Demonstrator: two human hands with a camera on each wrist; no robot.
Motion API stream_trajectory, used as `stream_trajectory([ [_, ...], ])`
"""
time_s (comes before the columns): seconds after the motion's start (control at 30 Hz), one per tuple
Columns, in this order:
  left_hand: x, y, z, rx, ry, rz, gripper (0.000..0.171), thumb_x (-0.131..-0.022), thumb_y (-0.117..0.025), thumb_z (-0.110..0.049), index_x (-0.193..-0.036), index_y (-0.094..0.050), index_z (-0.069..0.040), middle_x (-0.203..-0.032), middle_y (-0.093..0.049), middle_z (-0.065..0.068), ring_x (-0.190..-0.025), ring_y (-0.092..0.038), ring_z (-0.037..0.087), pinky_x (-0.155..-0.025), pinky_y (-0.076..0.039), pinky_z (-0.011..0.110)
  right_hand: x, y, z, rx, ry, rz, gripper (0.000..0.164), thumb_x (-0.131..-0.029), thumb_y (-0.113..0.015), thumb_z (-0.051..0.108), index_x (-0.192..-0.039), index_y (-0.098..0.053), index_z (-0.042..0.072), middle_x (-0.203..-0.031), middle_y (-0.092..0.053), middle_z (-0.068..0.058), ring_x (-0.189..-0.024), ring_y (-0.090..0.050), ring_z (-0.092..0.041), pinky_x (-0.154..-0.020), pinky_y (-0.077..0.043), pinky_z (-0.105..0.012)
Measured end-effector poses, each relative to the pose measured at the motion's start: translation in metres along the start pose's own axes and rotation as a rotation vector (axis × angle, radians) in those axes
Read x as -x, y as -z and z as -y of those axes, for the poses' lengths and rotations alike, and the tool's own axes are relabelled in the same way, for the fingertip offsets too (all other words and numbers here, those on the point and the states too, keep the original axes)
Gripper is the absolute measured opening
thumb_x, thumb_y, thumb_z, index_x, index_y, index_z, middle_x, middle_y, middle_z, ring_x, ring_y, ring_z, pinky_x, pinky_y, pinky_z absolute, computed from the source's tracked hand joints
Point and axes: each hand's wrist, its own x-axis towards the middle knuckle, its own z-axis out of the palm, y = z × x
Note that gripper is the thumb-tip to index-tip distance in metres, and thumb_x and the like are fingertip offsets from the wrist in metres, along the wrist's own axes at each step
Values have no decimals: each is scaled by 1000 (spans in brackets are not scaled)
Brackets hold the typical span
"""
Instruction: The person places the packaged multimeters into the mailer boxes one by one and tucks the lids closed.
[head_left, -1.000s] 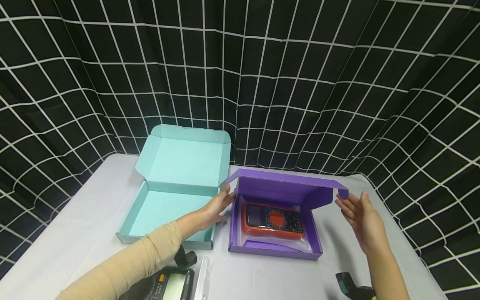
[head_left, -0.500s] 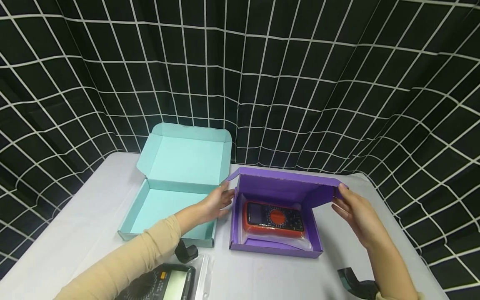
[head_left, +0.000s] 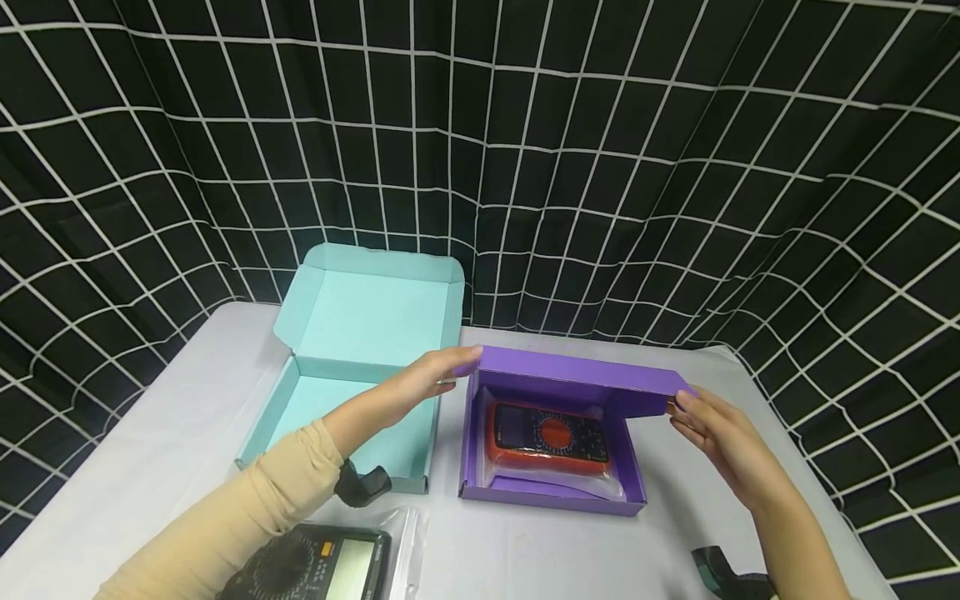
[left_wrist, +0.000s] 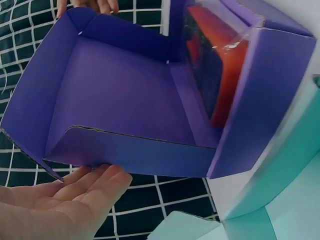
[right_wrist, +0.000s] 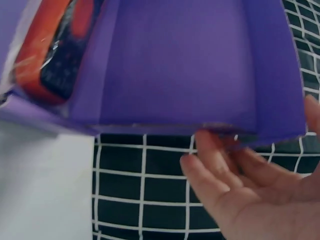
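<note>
A purple cardboard box (head_left: 551,502) stands with its lid (head_left: 577,367) half raised. Inside it lies a red and black multimeter (head_left: 556,433) in a clear plastic bag. My left hand (head_left: 408,385) touches the lid's left front corner; in the left wrist view its straight fingers (left_wrist: 107,180) lie against the outside of the lid's side flap (left_wrist: 135,150). At the opposite corner my right hand (head_left: 727,437) pinches the lid, thumb at the front flap and fingers by the side flap. The right wrist view shows those fingers (right_wrist: 212,160) at the flap's lower edge.
A turquoise box (head_left: 375,321) stands open at the left, its lid leaning back. In front, a dark multimeter (head_left: 352,562) lies in a clear bag, partly under the left sleeve (head_left: 247,508). Black grid cloth (head_left: 570,192) hangs behind the white table (head_left: 525,554).
My left hand has come up from the box's left side onto the lid's corner. The right hand has closed on the other corner, and the lid's front edge has tipped down slightly.
</note>
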Motion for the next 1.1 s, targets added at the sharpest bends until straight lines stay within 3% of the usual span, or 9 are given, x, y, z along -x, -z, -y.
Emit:
stream_trajectory([
  [0.1, 3, -2, 5, -55, 7, 7, 67, -96, -48, -40, -148, -36, 1, -154, -34, 14, -142, -29, 29, -117, -22, 46, 4, 3, -6, 10, 36, 23, 55, -103, -42, 9, -134, -19, -30, -111, -65, 14, -105, -60, 2, -86, -50, -14],
  [0.17, 6, -3, 8, -82, 24, 5, 70, -93, -53, -43, -148, -37, -3, -152, -38, 13, -140, -33, 29, -117, -21, 49, 8, 4, -10, 24, 70, 42, 45, -103, -41, 7, -136, -32, -22, -112, -65, 13, -106, -60, 2, -86, -50, -15],
  [0.27, 12, -4, 13, -122, 24, 29, 75, -89, -60, -43, -149, -36, -5, -150, -41, 12, -139, -35, 30, -115, -21, 53, 16, 4, -16, 80, 126, 56, 30, -104, -40, 6, -130, -55, 4, -115, -65, 13, -107, -59, 2, -86, -50, -14],
  [0.33, 16, -5, 16, -148, 19, 46, 78, -86, -64, -40, -149, -36, -4, -151, -38, 13, -140, -33, 30, -114, -23, 54, 21, 3, -21, 107, 155, 51, 33, -104, -40, 5, -120, -62, 23, -116, -65, 13, -108, -59, 3, -87, -50, -14],
  [0.4, 20, -7, 18, -163, 15, 61, 80, -84, -69, -36, -149, -35, -2, -153, -36, 14, -142, -29, 31, -114, -26, 53, 27, 1, -26, 113, 175, 38, 38, -104, -40, 4, -115, -65, 30, -115, -64, 13, -108, -58, 4, -87, -50, -14],
  [0.57, 30, -12, 23, -205, 43, 79, 85, -79, -74, -31, -149, -36, -3, -153, -35, 16, -142, -28, 37, -112, -28, 55, 39, -2, -39, 103, 194, 28, 40, -101, -43, 0, -115, -66, 30, -113, -65, 10, -107, -58, 2, -87, -49, -14],
  [0.8, 38, -16, 33, -205, 96, 142, 87, -80, -74, -30, -151, -31, -6, -155, -30, 16, -141, -24, 44, -111, -27, 58, 53, 1, -55, 236, 140, 31, 48, -97, -50, -4, -123, -62, 34, -120, -62, 18, -108, -56, 5, -84, -46, -10],
  [1.1, 43, -22, 46, -247, 108, 186, 93, -80, -73, -31, -153, -24, -4, -157, -26, 17, -142, -25, 41, -112, -28, 55, 63, 1, -70, 373, 155, 89, 52, -89, -58, -8, -138, -54, 7, -132, -52, 24, -118, -45, 12, -85, -46, -12],
])
